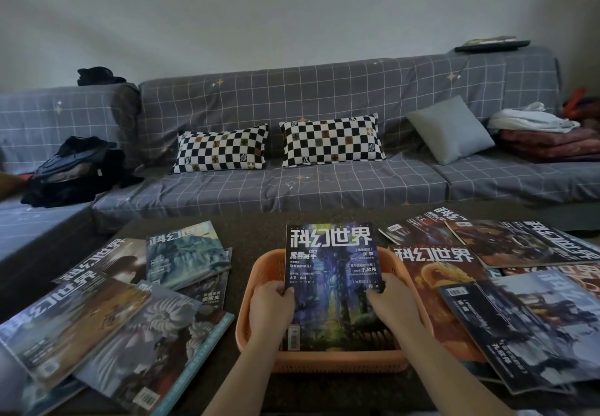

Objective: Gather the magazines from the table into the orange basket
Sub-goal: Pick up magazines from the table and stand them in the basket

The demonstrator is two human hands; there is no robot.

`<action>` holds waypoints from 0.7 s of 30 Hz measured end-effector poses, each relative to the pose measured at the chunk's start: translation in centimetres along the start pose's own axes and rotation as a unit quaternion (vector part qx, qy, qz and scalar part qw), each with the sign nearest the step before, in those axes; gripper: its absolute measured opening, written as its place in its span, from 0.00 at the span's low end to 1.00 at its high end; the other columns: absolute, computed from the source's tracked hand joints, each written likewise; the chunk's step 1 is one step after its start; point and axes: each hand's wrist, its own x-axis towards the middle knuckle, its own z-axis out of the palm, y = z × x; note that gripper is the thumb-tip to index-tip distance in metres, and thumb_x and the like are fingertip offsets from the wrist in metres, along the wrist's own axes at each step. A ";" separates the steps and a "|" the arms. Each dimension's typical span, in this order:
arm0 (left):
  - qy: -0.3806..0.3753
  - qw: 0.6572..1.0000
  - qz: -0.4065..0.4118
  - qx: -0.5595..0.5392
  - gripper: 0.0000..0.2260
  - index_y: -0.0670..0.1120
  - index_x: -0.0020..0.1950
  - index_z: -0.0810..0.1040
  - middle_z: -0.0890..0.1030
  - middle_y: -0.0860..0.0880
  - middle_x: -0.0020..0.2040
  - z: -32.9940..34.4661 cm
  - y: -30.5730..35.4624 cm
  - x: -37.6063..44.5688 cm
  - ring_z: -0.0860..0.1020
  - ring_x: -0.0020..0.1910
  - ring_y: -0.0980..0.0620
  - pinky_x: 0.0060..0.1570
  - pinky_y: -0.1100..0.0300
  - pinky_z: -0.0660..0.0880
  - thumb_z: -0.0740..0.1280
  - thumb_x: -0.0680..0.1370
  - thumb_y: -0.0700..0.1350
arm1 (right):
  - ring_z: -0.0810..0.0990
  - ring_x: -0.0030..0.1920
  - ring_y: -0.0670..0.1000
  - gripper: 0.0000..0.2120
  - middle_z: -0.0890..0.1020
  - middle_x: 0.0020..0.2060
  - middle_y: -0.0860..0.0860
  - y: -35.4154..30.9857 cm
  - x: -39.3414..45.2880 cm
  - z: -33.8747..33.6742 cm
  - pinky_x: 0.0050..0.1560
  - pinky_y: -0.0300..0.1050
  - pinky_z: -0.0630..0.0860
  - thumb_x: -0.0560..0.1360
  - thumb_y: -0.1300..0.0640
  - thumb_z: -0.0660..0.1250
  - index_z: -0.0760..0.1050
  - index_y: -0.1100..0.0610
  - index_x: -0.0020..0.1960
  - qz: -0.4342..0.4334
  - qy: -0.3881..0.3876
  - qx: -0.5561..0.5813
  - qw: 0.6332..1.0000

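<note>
Sofa [292, 188] spans the back, carrying two checkered pillows [222, 152] and one grey cushion [451, 129]. Dark worktop [256, 230] in front of it. Loose magazines: left pile [97, 315] shows about five overlapping copies, reaching the near left edge; right pile [506, 289] shows about six, overlapping, touching the basket's right side. One orange basket [341, 362] sits centre, near the front edge. One blue magazine [334, 285] stands tilted in the basket, lower end inside, top edge projecting past the far rim. Left hand [272, 305] pinches its left edge, fingers curled; right hand [389, 302] clamps its right edge. Bare worktop strips flank the basket on the left and beyond it.
</note>
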 end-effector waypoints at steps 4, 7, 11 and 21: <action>-0.015 1.000 0.001 -0.006 0.12 0.53 0.35 0.77 0.81 0.54 0.30 -0.1 -0.1 -0.2 0.78 0.28 0.59 0.26 0.67 0.67 0.64 0.79 0.45 | 0.76 0.29 0.51 0.03 0.82 0.36 0.54 -0.1 -0.1 0.1 0.28 0.40 0.67 0.75 0.58 0.62 0.75 0.56 0.47 0.005 -0.015 0.001 1.000; -0.027 1.000 -0.004 -0.003 0.11 0.50 0.39 0.81 0.82 0.52 0.30 -0.1 -0.1 -0.2 0.79 0.28 0.57 0.26 0.65 0.69 0.63 0.79 0.46 | 0.80 0.34 0.54 0.03 0.83 0.38 0.55 -0.2 -0.1 0.0 0.33 0.44 0.73 0.75 0.59 0.63 0.74 0.55 0.48 0.014 -0.031 0.010 0.999; -0.031 0.999 -0.008 0.012 0.11 0.51 0.39 0.80 0.83 0.51 0.31 -0.2 0.1 -0.3 0.80 0.31 0.54 0.28 0.63 0.71 0.62 0.79 0.47 | 0.82 0.40 0.54 0.06 0.83 0.40 0.52 -0.1 0.0 -0.1 0.40 0.46 0.77 0.76 0.57 0.63 0.74 0.55 0.52 0.022 -0.034 0.018 0.999; -0.009 0.997 0.080 -0.014 0.07 0.54 0.55 0.77 0.76 0.59 0.32 -0.8 0.8 -1.4 0.76 0.29 0.62 0.24 0.70 0.69 0.61 0.81 0.46 | 0.81 0.42 0.51 0.26 0.77 0.48 0.42 -1.6 -1.5 -1.4 0.37 0.38 0.77 0.76 0.54 0.65 0.63 0.55 0.71 -0.041 0.008 0.014 0.999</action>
